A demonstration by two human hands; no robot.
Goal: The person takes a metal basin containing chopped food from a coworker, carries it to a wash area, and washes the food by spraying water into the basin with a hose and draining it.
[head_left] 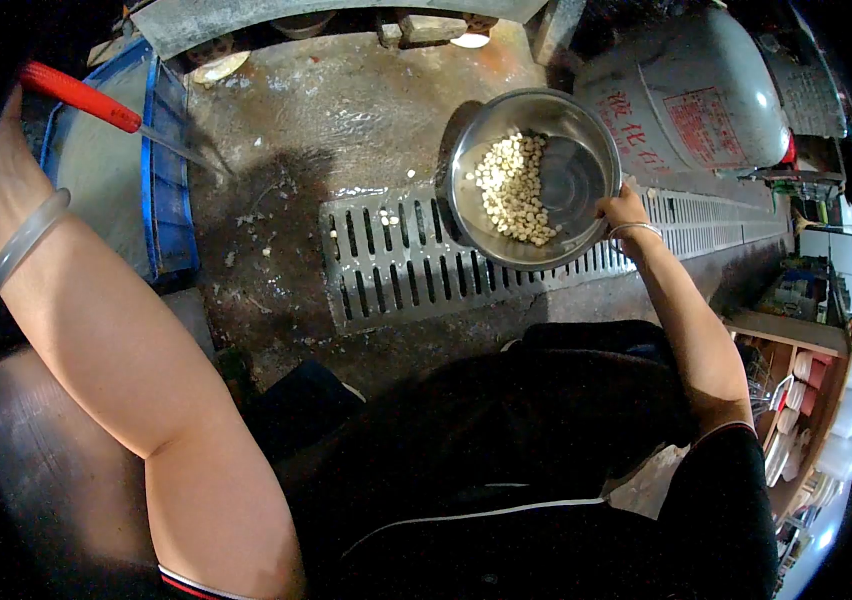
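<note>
My left hand is at the upper left edge, with its fingers mostly out of sight. From it extends a red hose, and a thin clear stream comes out of the hose's end above the wet floor. My right hand grips the right rim of a round metal bowl, thumb over the edge. Many small pale pieces lie in the left half of the bowl, which is held over a floor drain grate.
A blue crate stands on the left, beside the wet concrete floor. At upper right is a large grey gas cylinder. Wooden shelves with stacked items stand at the right. A few pale bits lie on the grate.
</note>
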